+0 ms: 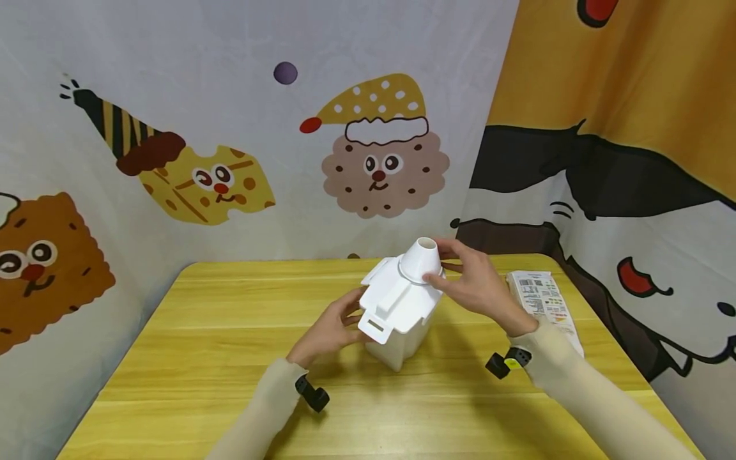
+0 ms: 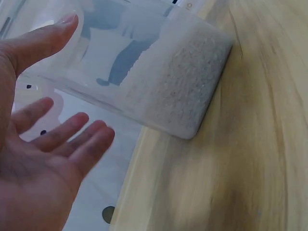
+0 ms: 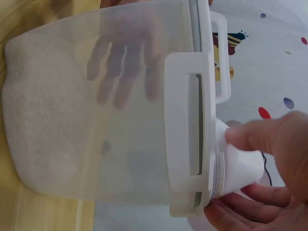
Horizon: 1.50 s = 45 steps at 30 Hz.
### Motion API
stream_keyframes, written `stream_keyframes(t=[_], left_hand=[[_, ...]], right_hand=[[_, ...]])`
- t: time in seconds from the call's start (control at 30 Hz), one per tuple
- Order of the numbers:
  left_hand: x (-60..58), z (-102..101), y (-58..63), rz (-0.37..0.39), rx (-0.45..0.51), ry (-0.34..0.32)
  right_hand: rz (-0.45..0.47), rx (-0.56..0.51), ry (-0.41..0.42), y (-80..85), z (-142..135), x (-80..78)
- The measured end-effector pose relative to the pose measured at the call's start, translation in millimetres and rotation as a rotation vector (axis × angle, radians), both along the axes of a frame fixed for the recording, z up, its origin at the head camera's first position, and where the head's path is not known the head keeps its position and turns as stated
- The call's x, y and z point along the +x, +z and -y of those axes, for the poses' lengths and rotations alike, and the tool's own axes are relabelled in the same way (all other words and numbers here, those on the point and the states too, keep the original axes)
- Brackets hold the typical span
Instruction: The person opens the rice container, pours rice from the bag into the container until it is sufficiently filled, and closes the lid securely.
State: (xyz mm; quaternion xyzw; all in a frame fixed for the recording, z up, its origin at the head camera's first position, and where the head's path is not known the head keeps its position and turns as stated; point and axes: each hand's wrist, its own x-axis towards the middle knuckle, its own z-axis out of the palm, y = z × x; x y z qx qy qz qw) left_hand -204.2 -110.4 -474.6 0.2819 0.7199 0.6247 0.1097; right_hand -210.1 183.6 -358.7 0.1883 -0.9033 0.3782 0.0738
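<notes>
A translucent container [image 1: 397, 348] with a white lid [image 1: 398, 300] stands on the table, its lower part filled with pale, rice-like grains [image 2: 180, 79]. On the lid is a white cone-shaped spout [image 1: 421, 260] with an open top. My right hand [image 1: 474, 281] pinches the spout's base, thumb on the near side and fingers on the far side, as the right wrist view also shows. My left hand [image 1: 330, 326] is at the container's left side. Its thumb lies over the wall in the left wrist view, and its spread fingers show through the wall in the right wrist view.
A flat white printed package [image 1: 546, 303] lies on the wooden table [image 1: 230, 370] to the right, beyond my right forearm. Behind the table hangs a curtain [image 1: 230, 57] with cartoon figures. Both wrists wear small black cameras.
</notes>
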Motion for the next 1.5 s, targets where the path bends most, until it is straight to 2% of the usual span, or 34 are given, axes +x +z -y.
stream_keyframes(t=[0.17, 0.53, 0.8, 1.0, 1.17, 1.33, 1.5], left_hand=[[-0.7, -0.6, -2.0, 0.027, 0.032, -0.044], [7.5, -6.0, -4.2, 0.039, 0.070, -0.003], [25.1, -19.8, 0.8, 0.052, -0.019, 0.150], [39.2, -33.5, 2.8, -0.002, -0.042, 0.267], [46.1, -39.4, 4.0, -0.018, -0.052, 0.320], [44.0, -36.0, 3.4, -0.003, -0.051, 0.306], [34.7, -27.2, 1.5, 0.029, -0.011, 0.238]], right_hand=[[0.002, -0.010, -0.005, -0.9, 2.1, -0.4], [-0.023, -0.024, 0.059, -3.4, -0.7, -8.1], [-0.035, -0.022, 0.156, -3.6, -3.6, -21.0], [-0.028, -0.042, 0.239, -3.5, -3.0, -30.8], [-0.009, -0.044, 0.273, -3.5, -1.8, -35.6], [-0.004, -0.017, 0.245, -2.8, -0.3, -32.9], [-0.019, 0.008, 0.208, -2.5, 1.2, -25.0]])
